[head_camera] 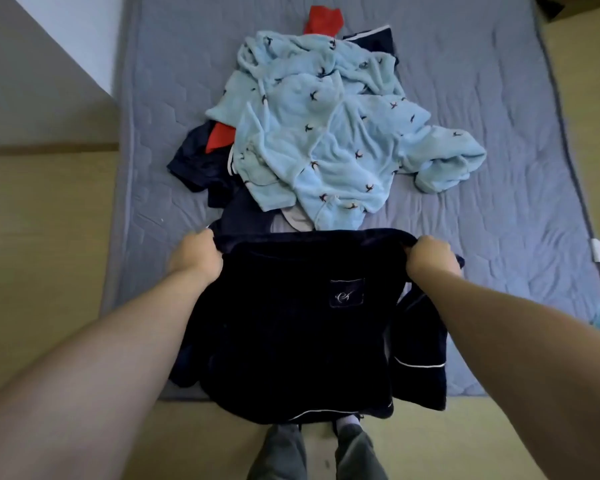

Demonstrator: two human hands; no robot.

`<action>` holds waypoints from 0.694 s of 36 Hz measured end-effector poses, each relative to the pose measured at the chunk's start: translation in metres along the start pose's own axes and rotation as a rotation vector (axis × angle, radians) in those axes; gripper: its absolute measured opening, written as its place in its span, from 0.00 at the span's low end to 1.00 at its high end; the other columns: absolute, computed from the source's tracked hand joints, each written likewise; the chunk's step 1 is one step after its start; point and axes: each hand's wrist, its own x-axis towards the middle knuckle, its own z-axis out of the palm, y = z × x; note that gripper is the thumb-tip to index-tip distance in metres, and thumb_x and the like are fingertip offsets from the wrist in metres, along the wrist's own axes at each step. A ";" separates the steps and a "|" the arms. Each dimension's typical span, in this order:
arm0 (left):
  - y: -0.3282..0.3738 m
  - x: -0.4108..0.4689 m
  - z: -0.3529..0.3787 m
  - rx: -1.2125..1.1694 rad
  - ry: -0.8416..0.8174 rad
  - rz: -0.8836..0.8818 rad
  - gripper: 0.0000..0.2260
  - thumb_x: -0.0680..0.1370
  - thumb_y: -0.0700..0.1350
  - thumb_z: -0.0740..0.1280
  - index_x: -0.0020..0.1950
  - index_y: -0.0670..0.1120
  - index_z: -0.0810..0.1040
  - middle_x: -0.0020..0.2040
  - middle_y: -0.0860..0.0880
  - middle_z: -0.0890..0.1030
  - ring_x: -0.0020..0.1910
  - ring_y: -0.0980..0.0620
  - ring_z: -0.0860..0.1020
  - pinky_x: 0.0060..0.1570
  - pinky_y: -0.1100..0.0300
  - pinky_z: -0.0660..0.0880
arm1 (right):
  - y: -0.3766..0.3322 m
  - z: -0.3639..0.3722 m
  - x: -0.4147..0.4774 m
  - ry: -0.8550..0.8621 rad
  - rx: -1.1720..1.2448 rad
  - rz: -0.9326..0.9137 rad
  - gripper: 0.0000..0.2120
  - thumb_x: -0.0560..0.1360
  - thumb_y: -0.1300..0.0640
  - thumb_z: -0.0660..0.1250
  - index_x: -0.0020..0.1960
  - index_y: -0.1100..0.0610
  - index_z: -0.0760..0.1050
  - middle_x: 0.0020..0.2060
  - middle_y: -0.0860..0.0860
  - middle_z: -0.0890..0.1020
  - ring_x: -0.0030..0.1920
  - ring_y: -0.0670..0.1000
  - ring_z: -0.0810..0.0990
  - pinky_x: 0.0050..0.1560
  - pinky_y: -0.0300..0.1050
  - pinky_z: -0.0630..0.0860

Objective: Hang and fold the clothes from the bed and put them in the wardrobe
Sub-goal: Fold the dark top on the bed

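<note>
Navy plush top (291, 323) | draped over near edge of bed (499, 98) | left hand (196, 254) and right hand (430, 256) each curl fingers round its upper edge, well apart | judged soft, limp, light, prone to sag | best gripped at shoulders, stretched flat | pale-blue pile (326, 133) mid-bed

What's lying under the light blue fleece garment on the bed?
Red cloth, navy garments and a pale grey piece poke out from beneath the fleece; anything else is covered.

Head camera looks steeply down, close over the bed (465, 98).
</note>
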 end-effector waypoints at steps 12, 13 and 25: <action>0.042 0.171 0.041 -0.017 0.240 -0.004 0.17 0.80 0.46 0.66 0.66 0.40 0.72 0.65 0.38 0.71 0.61 0.36 0.74 0.56 0.43 0.73 | -0.074 0.031 0.137 0.147 0.105 -0.126 0.09 0.82 0.54 0.59 0.50 0.60 0.72 0.54 0.64 0.77 0.58 0.66 0.75 0.62 0.63 0.71; 0.043 0.181 0.047 -0.022 0.249 0.002 0.18 0.80 0.46 0.66 0.67 0.41 0.72 0.65 0.38 0.71 0.62 0.36 0.73 0.58 0.43 0.73 | -0.075 0.035 0.148 0.157 0.110 -0.117 0.10 0.82 0.54 0.59 0.55 0.60 0.74 0.57 0.64 0.76 0.60 0.66 0.74 0.63 0.64 0.71; 0.011 0.198 0.130 -0.175 0.371 0.146 0.29 0.78 0.51 0.69 0.75 0.44 0.64 0.73 0.44 0.66 0.70 0.45 0.68 0.67 0.52 0.67 | -0.095 0.140 0.139 0.441 0.002 -0.343 0.30 0.76 0.60 0.64 0.75 0.56 0.59 0.76 0.62 0.57 0.76 0.63 0.59 0.72 0.63 0.60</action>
